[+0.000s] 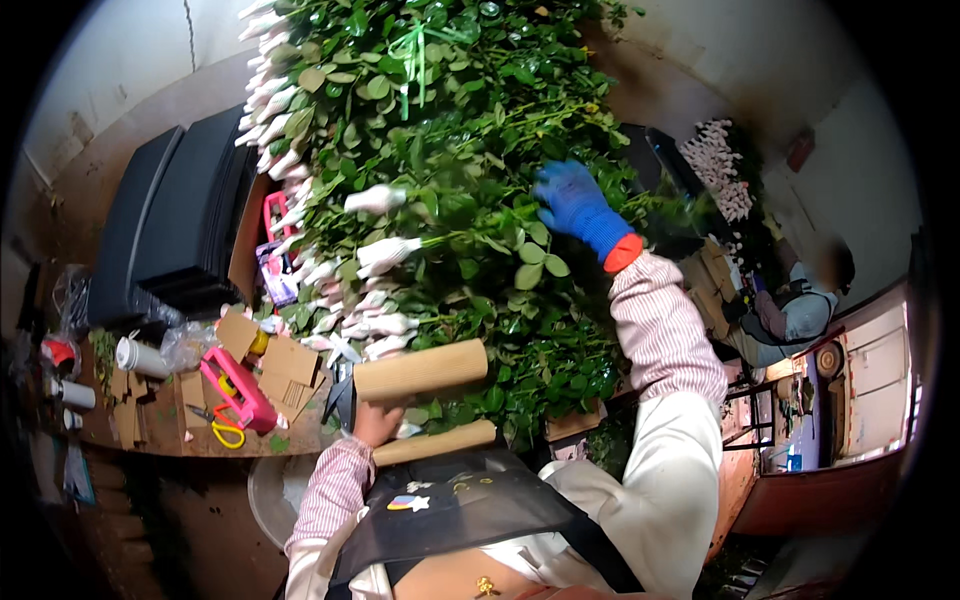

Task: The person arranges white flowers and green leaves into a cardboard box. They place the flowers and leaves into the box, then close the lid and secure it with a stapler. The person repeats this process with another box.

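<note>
My right hand (580,208), in a blue glove with an orange-red cuff, is over the heap of leafy green rose stems (470,150). Its fingers curl in among the leaves, around what looks like a rose stem, partly blurred. One rose bud (375,199) in white netting lies to its left, and a second netted bud (388,256) lies just below that. My bare left hand (378,424) is low at the bench's near edge, beside a brown roll-shaped piece (420,372). That roll covers its fingers. Next to it is a dark grey tool (341,398), partly hidden.
Another brown roll (436,443) lies close to my apron. On the left of the bench are a pink holder (240,390), yellow-and-orange scissors (228,432), cardboard pieces (288,368) and a white cup (140,356). Black panels (190,215) stand behind. A co-worker (805,305) is at right.
</note>
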Demonstrator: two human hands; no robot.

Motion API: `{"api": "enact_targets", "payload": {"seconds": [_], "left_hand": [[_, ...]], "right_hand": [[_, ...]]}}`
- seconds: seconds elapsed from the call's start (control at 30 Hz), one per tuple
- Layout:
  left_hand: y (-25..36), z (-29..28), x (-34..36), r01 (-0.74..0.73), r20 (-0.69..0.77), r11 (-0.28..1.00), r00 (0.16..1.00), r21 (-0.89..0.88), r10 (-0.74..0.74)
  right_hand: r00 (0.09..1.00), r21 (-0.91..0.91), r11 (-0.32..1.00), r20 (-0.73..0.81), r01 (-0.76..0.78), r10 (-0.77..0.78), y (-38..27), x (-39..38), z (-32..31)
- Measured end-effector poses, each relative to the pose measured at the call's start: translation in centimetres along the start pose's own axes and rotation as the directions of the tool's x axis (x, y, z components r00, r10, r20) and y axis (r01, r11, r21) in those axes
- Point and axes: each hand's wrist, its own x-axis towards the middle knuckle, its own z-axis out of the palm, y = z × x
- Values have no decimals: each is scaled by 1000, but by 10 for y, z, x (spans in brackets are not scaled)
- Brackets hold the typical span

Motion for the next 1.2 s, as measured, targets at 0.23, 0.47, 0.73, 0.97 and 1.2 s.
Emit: {"api": "enact_targets", "payload": {"seconds": [0.23, 0.47, 0.73, 0.97, 1.2], "left_hand": [[21, -3, -1, -55, -70, 997, 996, 48, 58], [9, 0, 3, -61, -89, 998, 994, -36, 58], [-38, 13, -1, -64, -116, 982, 992, -180, 43], [33, -16, -4, -62, -64, 995, 996, 72, 66], [42, -21, -10, -5, -125, 999, 992, 36, 9]], "right_hand": [[901, 62, 998, -432, -9, 35, 8, -23, -7], [650, 218, 975, -735, -40, 191, -30, -73, -42], [962, 664, 696, -182, 274, -205, -132, -182, -15], [999, 480, 876, 28, -43, 34, -210, -161, 162], [955, 835, 531, 25, 142, -294, -230, -172, 2]]}}
